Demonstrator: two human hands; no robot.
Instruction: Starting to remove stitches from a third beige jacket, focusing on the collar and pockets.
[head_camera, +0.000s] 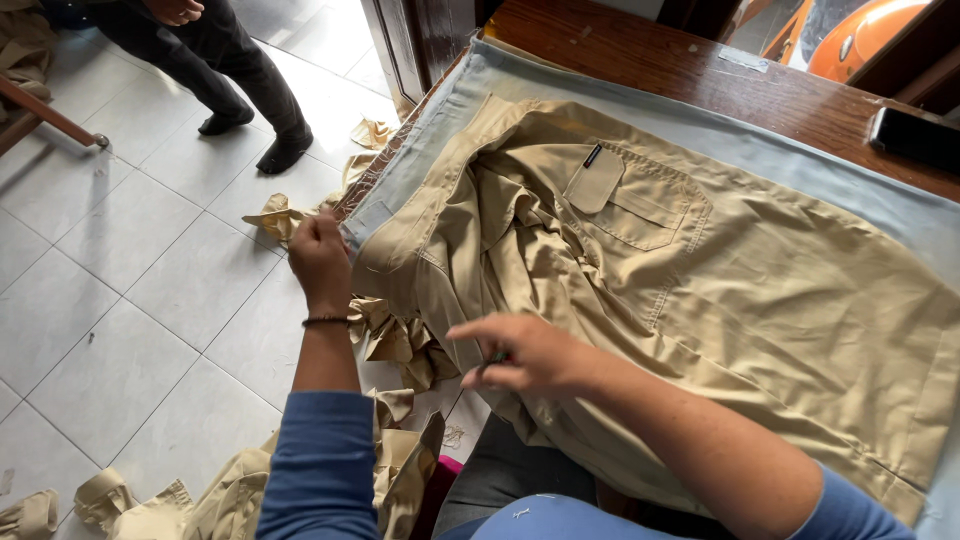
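Two hands were at work on the khaki trousers, which lay spread over a pale blue cloth on the wooden table. Our left hand was closed on the trousers' waistband at the table's near-left corner, pinching the fabric tight. Our right hand hovered over the crumpled seat of the trousers at the table's near edge, forefinger stretched out and the other fingers curled around something small and dark; we could not tell what it was.

We judged that the bunched cloth under the right hand could snag or fold double, so any small tool might catch the wrong layer. The left-hand grip sat right at the table's edge, and a slack pull there could let the garment slide off towards the floor.

Khaki scraps hung and lay below the table's near edge, with more offcuts on the white tiles to the table's left. A dark phone rested at the table's far-right side. Another person's legs stood on the tiles beyond the table's left corner, well apart from our hands.
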